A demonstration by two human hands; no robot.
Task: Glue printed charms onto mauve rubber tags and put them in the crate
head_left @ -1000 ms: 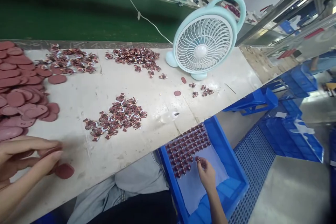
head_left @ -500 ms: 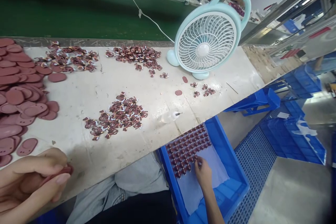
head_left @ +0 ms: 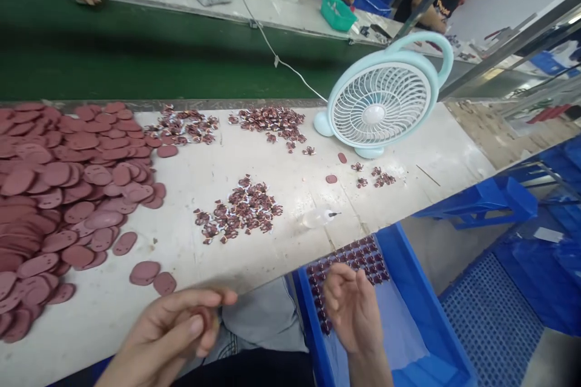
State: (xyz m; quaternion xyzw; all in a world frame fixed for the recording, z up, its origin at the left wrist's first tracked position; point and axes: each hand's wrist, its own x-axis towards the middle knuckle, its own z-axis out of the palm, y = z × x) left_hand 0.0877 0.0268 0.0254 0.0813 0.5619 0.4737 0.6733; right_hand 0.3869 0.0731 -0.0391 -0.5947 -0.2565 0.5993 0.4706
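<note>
The flat maroon oval rubber piece (head_left: pixel 200 318) sits pinched in the left hand (head_left: pixel 175 329), near the front edge of the pale counter (head_left: pixel 281 163), mostly hidden between thumb and curled fingers, so I cannot tell which way its long axis runs. The left grip is clenched on it; the right hand (head_left: pixel 351 308) hangs released, fingers loosely spread and holding nothing, above the blue plastic crate (head_left: pixel 408 290) to the right. The piece lies left of the right hand, with a gap and a grey-trousered lap between them, so the left hand is the nearer one. Rows of small dark red moulded parts (head_left: pixel 358 257) line the crate's far end, just beyond the right fingertips; a loose heap of maroon ovals (head_left: pixel 68 193) spreads far left.
</note>
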